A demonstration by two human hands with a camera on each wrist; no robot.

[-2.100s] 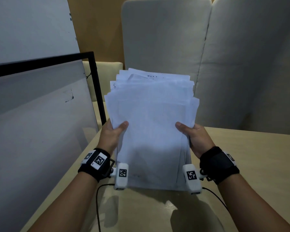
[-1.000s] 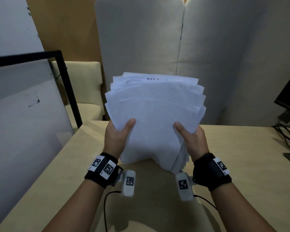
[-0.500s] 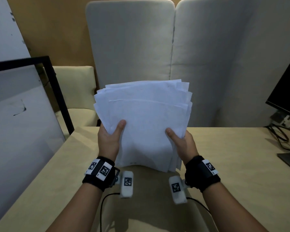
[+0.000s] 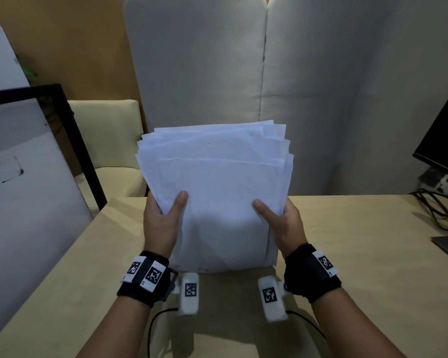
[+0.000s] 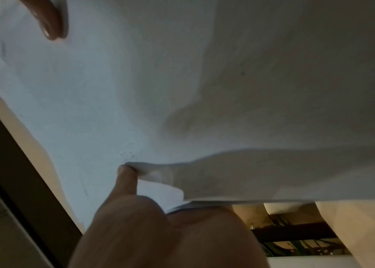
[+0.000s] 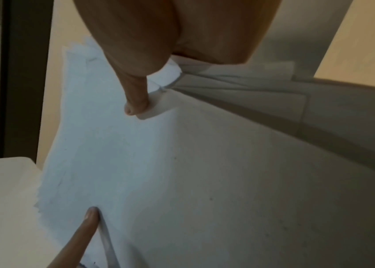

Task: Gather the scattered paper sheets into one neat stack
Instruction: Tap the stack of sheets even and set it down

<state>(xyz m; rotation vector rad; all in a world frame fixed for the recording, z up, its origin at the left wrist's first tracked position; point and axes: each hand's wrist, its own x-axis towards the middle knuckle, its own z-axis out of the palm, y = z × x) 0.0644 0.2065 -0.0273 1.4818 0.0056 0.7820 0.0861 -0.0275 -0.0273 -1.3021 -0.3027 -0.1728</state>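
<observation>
Nearest to the camera, two forearms extend forward, each fitted with a black wrist strap [image 4: 145, 279] carrying printed square markers and a small white camera unit [image 4: 190, 293]. Thin black cables run back from these units across the table [image 4: 373, 254], a pale yellow surface.

Beyond the straps, the left hand [image 4: 161, 228] grips the left edge of the paper stack [image 4: 217, 192]; the thumb lies flat on the front sheet and the remaining fingers are hidden behind the sheets. The right hand [image 4: 285, 226] grips the right edge in the same way, thumb on the front sheet. Both hands are closed on the paper. In the left wrist view the left thumb [image 5: 127, 179] presses into the front sheet and dents it. In the right wrist view the right thumb [image 6: 136, 101] does likewise.

The stack stands roughly upright between the hands, above the table near its front-centre area. Whether the bottom edge touches the table cannot be determined. The sheets are not aligned: upper edges are stepped and fan slightly at the top and right side.

Farther back, a black-framed whiteboard [image 4: 23, 164] leans at the left. A cream chair [image 4: 109, 140] stands behind the table corner. Two grey upholstered panels [image 4: 243, 73] form the backdrop. A dark monitor [image 4: 442, 140] stands at the right edge, with cables [image 4: 435, 208] beside its base.
</observation>
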